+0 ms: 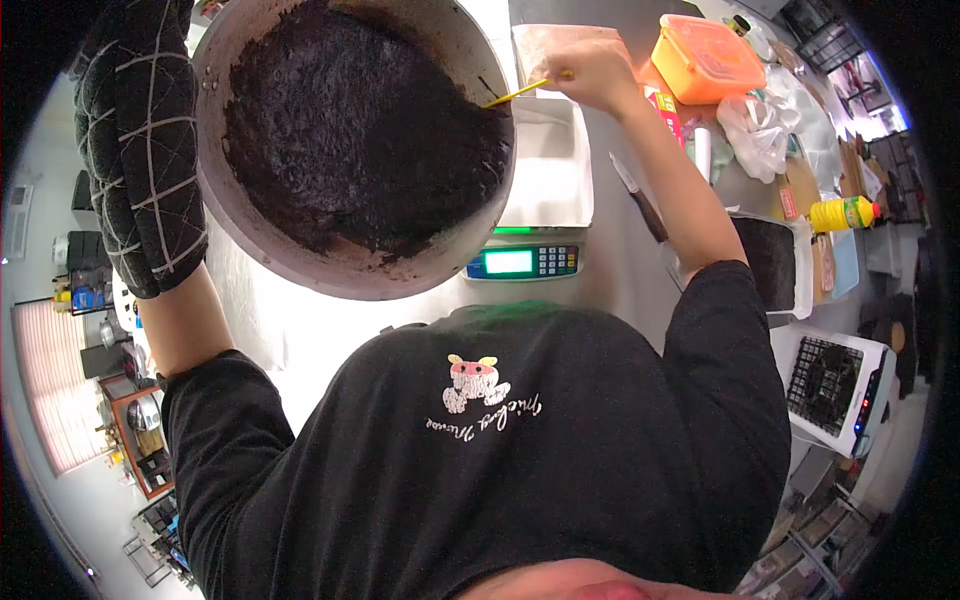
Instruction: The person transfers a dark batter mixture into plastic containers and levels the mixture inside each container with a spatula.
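Observation:
My left hand wears a quilted black oven mitt with pale crossed lines. It grips a large metal pot at its left side, though the mitt's fingertips are hidden. The pot is tilted, its inside facing me, with a thick, shiny black-brown mass in it. My right hand is closed around a thin yellow handle, whose far end reaches the mass at the pot's right rim. Partly behind the pot, a white rectangular tray rests on a digital scale with a lit green display.
A knife lies right of the scale. Farther right are an orange lidded box, a plastic bag, a dark-filled tray and a yellow bottle. A white appliance with a black grille stands lower right.

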`<state>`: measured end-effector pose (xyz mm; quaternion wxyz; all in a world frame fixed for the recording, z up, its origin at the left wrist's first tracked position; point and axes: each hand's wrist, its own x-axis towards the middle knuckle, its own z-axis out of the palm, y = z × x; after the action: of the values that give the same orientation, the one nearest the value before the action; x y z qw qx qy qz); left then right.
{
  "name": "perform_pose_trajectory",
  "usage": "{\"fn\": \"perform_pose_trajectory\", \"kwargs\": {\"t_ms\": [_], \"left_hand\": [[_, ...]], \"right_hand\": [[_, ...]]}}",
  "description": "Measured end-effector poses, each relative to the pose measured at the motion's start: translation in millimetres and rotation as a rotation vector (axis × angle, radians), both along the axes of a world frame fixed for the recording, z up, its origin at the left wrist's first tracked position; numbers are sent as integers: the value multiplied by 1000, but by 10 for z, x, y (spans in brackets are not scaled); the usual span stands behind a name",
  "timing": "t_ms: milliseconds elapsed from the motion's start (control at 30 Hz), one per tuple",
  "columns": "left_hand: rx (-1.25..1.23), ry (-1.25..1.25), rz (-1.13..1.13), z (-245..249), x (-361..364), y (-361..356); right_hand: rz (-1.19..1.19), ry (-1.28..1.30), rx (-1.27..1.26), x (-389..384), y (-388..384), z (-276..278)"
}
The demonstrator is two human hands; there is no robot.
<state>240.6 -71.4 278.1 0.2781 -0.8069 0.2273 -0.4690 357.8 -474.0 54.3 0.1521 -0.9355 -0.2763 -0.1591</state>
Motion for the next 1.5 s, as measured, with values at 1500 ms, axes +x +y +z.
{"fn": "perform_pose_trajectory", "kwargs": {"t_ms": [1500], "left_hand": [[144,229,-16,-523,-137,-123]], "right_hand": [[-271,75,344,-164,-190,-213]]}}
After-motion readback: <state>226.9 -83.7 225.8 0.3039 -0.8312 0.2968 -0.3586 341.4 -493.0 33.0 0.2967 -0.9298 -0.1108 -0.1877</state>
